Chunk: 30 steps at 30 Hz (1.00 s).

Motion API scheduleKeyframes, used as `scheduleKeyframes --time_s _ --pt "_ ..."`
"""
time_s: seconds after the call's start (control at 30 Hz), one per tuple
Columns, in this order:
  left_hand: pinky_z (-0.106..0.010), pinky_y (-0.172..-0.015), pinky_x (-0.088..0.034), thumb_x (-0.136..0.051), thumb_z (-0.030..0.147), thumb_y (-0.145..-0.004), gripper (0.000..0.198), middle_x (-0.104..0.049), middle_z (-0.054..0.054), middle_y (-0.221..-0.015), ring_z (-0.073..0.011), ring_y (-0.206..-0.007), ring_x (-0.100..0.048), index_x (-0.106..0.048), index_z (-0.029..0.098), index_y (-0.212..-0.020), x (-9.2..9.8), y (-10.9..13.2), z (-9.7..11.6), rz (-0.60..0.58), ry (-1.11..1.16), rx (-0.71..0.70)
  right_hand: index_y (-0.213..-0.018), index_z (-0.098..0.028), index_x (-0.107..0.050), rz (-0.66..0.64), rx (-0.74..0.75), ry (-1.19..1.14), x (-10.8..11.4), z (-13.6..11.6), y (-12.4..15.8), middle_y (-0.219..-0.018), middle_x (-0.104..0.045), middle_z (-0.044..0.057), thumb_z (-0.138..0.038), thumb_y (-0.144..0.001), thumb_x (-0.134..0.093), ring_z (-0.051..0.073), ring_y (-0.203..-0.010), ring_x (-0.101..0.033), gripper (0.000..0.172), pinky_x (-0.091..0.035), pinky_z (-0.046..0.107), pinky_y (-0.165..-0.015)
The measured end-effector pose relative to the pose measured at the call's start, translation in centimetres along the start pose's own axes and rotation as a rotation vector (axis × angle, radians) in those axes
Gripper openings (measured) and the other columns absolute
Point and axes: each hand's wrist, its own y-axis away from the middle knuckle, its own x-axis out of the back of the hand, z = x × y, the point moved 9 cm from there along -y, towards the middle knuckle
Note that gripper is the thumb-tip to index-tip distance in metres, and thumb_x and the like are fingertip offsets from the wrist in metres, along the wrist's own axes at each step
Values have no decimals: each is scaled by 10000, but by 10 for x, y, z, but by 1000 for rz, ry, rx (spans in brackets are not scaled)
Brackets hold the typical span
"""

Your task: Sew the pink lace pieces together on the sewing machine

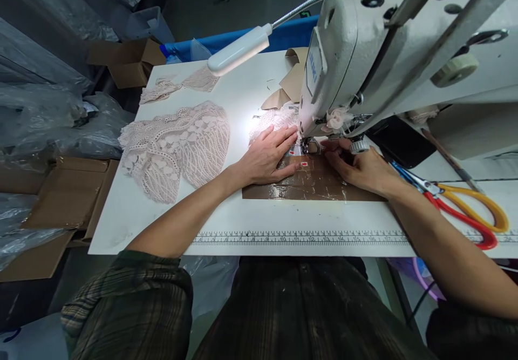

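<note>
lace (277,118) lay under and just far of the flattened left hand (269,154), left of the curled right hand (358,167), whose hold was unclear.

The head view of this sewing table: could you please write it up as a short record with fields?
Station: white table with a sewing machine
Left hand: flat, fingers spread over lace beside the needle area
Right hand: fingers bent near the presser foot; anything held is unclear
Under the hands: brown sheet
Left side of table: more lace pieces
Right side of table: scissors with red and yellow handles
Light: white lamp, lit
Front edge: ruler markings
</note>
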Motion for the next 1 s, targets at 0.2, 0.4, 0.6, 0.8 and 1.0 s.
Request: scheduleKeyframes --time_s 0.2,0.4,0.6,0.8,1.0 --pt "-582 -1167 -352 -482 468 -983 533 -581 -170 -1375 -337 -1305 -534 -497 143 -1405 2 0 2 8 3 4 -988 -206 -672 -9 -24 -34 -2 14 0 -889 -709 47 -382 -930 -515 198 -779 -627 243 -485 320 -682" --pt "-536 -1207 -305 -420 495 -1003 562 -541 -172 -1423 -327 -1361 -487 -491 123 -1418 -1 0 0 -57 -3 41 -959 -201 -685 4 -47 -38 -1 21 -1 -915 -720 50 -316 -903 -535 204 -829 -649 197 -505 325 -734" --pt "-518 -1234 -264 -426 493 -994 580 -521 -184 -1447 -331 -1393 -458 -495 95 -1411 1 0 0 -83 2 65 -1088 -221 -696 -13 -23 -21 -2 13 -1 -988 -730 61 -312 -909 -535 238 -920 -666 257 -519 353 -783" --pt "-527 -1230 -270 -430 488 -991 575 -516 -176 -1460 -329 -1396 -453 -482 117 -1426 1 0 0 -83 10 74 -1023 -213 -708 -9 -15 -21 -2 16 -2 -1015 -728 63 -286 -891 -546 233 -931 -661 221 -513 345 -794" --pt "-523 -1244 -245 -431 493 -990 601 -482 -193 -1491 -335 -1412 -434 -474 85 -1429 1 0 1 -89 6 84 -1108 -223 -721 10 2 -65 -1 17 -2 -941 -727 43 -287 -896 -533 193 -815 -642 290 -496 310 -723"
